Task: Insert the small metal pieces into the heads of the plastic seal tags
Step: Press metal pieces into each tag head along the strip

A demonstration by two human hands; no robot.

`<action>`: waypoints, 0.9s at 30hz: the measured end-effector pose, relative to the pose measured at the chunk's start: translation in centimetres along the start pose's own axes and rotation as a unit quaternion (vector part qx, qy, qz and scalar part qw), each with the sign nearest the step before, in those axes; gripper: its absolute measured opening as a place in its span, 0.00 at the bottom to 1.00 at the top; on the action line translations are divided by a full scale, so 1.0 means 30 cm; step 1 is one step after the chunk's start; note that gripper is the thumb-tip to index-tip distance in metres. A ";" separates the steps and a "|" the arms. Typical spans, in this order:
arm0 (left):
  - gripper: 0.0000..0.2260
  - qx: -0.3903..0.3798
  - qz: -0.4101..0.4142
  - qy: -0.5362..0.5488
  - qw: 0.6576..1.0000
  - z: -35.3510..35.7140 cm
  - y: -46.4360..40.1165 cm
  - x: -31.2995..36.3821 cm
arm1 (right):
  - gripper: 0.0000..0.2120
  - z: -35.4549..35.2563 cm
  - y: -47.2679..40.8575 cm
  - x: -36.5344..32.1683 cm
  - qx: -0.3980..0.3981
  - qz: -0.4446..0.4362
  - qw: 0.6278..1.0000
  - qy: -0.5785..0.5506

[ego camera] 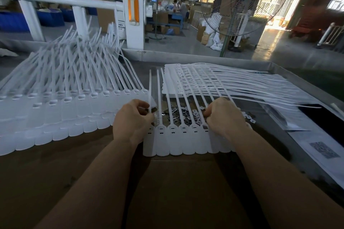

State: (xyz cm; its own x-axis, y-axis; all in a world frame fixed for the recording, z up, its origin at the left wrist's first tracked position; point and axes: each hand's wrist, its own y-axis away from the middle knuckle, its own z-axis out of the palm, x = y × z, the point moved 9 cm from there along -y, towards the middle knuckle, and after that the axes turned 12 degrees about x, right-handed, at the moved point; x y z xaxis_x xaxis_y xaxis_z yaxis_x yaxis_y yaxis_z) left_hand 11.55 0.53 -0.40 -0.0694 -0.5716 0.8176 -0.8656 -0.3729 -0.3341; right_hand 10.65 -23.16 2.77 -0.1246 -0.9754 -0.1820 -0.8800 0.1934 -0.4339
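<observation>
Item: strip of joined seal tags [186, 141], white plastic, lying at the near middle of the work table [55, 163]. Flat flags point toward the person; heads sit in a row between the two hands; tails run away toward the far edge.

Item: metal pieces [183, 112], a loose heap on the table just beyond the heads, under the tails. The heap lies nearer the right hand.

Left hand [133, 119]: fingers curled, pinching the leftmost tail of the strip at its head end.

Right hand [224, 117]: fingers curled down over the heads at the strip's right end; whether a metal piece is held cannot be told.

Judgement: the next insertion goes from the heap back toward the person, into a head slot.

Other stock: fanned tags [61, 102] at the left edge; flat stack of strips [223, 83] toward the far right corner.

Legible writing: "ABS RESIN" on a sack [121, 28] behind the table. Printed sheet [323, 149] at the right edge unreadable.
</observation>
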 end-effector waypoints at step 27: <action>0.12 0.011 0.001 -0.007 1.000 -0.006 0.003 0.006 | 0.03 -0.021 0.089 0.032 -0.013 0.009 0.973 -0.231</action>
State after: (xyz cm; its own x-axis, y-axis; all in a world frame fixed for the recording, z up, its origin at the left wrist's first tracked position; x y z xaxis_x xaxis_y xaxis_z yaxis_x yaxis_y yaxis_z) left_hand 11.38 0.51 -0.19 -0.0643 -0.5820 0.8107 -0.8543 -0.3877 -0.3461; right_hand 7.90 -23.65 1.99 0.0730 -0.8188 -0.5694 -0.8919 0.2019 -0.4047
